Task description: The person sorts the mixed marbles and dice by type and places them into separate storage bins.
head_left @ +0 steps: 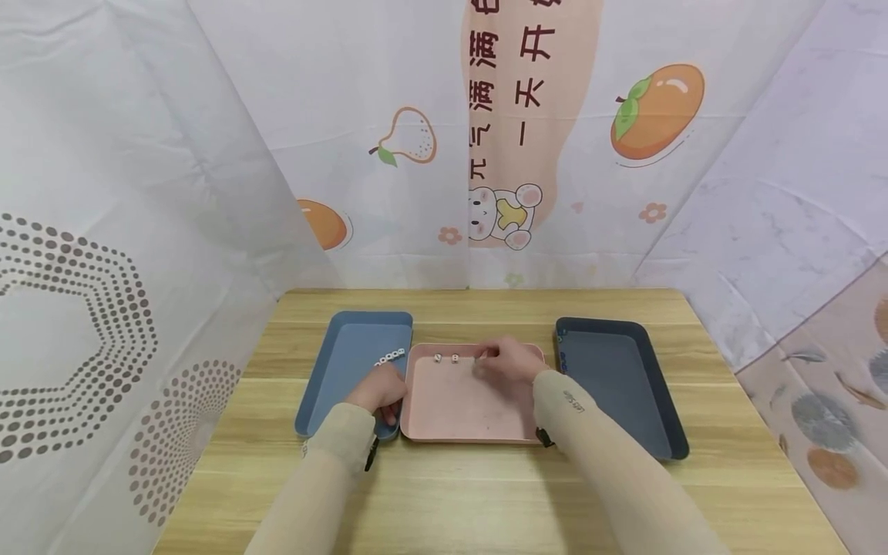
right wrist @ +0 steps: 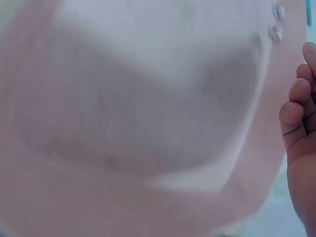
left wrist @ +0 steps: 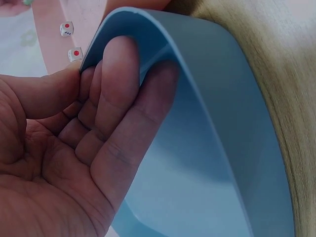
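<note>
My left hand [head_left: 380, 391] grips the wall of the blue tray [head_left: 361, 317] at its near right corner. In the left wrist view the thumb lies outside the rim and the curled fingers [left wrist: 119, 74] are inside. Over the far part of the pink tray [head_left: 444, 441], my right hand [head_left: 509, 358] pinches what looks like a small green die [left wrist: 27, 2], mostly hidden in the head view. Left of that hand, two white dice, one [head_left: 437, 358] beside the other [head_left: 455, 358], sit along the pink tray's far wall. In the right wrist view the right fingers [right wrist: 292, 112] show at the edge.
A row of several white dice [head_left: 390, 357] lies in the blue tray. To the right stands a dark blue tray [head_left: 624, 385], with several small coloured dice [head_left: 563, 361] along its left wall. Wooden table [head_left: 444, 493] surrounds the trays; a printed curtain [head_left: 388, 216] hangs behind.
</note>
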A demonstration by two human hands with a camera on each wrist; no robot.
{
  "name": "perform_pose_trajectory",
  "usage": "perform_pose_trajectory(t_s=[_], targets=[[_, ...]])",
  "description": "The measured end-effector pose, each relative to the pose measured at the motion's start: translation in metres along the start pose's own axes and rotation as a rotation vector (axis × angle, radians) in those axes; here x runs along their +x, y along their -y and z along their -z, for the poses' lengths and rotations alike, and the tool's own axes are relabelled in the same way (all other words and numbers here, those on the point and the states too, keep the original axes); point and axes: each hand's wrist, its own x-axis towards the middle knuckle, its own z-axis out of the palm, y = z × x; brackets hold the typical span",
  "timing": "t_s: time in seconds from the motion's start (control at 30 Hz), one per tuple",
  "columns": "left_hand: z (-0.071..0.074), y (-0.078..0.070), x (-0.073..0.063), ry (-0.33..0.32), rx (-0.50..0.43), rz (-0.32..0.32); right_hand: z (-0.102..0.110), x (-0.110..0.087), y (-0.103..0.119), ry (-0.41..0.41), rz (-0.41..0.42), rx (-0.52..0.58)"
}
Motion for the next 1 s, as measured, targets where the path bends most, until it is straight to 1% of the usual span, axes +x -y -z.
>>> perform_pose_trajectory(t_s=[0.1,0.2,0.3,0.4,0.47,0.5,0.63,0.73,0.83,1.0], targets=[[0.001,0.001,0.0,0.011,-0.001,0.012,0.018,-0.009,-0.001,-0.025,-0.01,0.024],[0.001,0.001,0.001,0.015,-0.006,0.014,0.032,-0.016,-0.008,-0.07,-0.025,0.084],[0.001,0.001,0.001,0.014,-0.011,0.012,0.044,-0.023,-0.015,-0.133,-0.033,0.093],[0.001,0.001,0.001,0.007,-0.013,0.005,0.056,-0.031,-0.022,-0.176,-0.038,0.091],[0.001,0.0,0.0,0.006,-0.01,0.006,0.062,-0.036,-0.027,-0.2,-0.045,0.116],[0.001,0.0,0.0,0.005,-0.007,0.005,0.065,-0.037,-0.029,-0.21,-0.054,0.138],[0.001,0.0,0.0,0.007,-0.002,0.003,0.074,-0.044,-0.04,-0.259,-0.059,0.156],[0.001,0.0,0.0,0.008,-0.004,0.001,0.08,-0.049,-0.051,-0.294,-0.063,0.136],[0.002,0.0,-0.001,0.006,-0.002,-0.001,0.083,-0.055,-0.062,-0.318,-0.102,0.142],[0.001,0.0,0.001,0.007,0.006,0.005,0.09,-0.067,-0.078,-0.331,-0.157,0.129]])
